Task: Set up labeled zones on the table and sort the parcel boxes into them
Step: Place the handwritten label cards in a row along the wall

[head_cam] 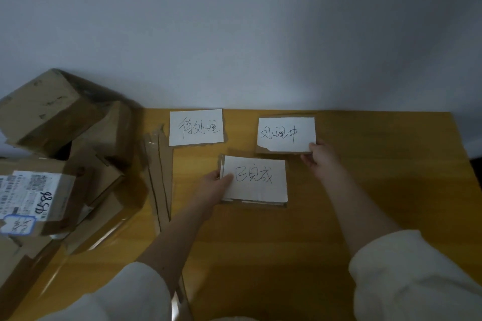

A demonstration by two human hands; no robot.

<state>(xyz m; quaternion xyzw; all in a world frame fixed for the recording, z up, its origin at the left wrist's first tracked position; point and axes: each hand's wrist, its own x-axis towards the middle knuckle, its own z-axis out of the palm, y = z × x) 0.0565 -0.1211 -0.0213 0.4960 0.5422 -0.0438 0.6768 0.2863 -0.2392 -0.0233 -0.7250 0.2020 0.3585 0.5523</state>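
Three white handwritten label cards on brown cardboard backing lie on the yellow-brown table. The far left label card lies alone near the wall. My right hand grips the near right corner of the far right label card. My left hand holds the left edge of the near label card, thumb on top. A pile of brown parcel boxes stands at the table's left end, one with a printed shipping label.
Long flat cardboard strips lie between the box pile and the label cards. A pale wall runs along the table's far edge. The table's right edge drops to a dark floor.
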